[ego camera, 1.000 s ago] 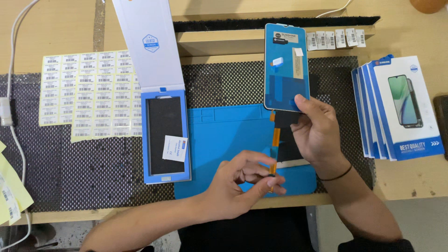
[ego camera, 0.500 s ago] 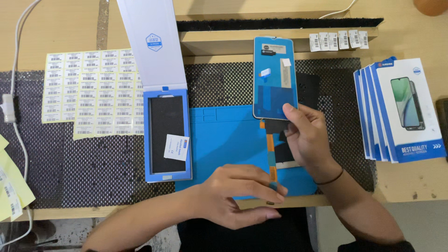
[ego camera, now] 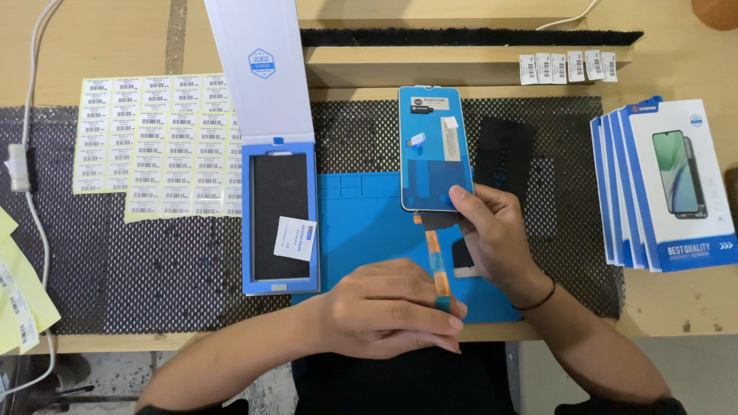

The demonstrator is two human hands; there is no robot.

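Note:
My right hand [ego camera: 496,238] holds a phone display panel [ego camera: 434,146] by its lower edge, back side up, covered in blue film with small stickers. An orange flex cable [ego camera: 437,257] hangs from the panel's bottom. My left hand [ego camera: 388,307] rests on the blue work mat [ego camera: 361,223] with its fingertips pinching the lower end of that cable. An open blue box [ego camera: 278,219] with a dark insert and a small white card lies left of the mat, its white lid standing up behind.
Sheets of barcode labels [ego camera: 154,142] lie at the left on the black mesh mat [ego camera: 115,261]. A stack of boxed screen packages [ego camera: 669,184] stands at the right. A dark foam pad [ego camera: 505,157] lies behind my right hand. A white cable [ego camera: 31,192] runs along the left edge.
The panel has come lower and more level over the mat. My left hand has turned palm down and settled on the cable's end.

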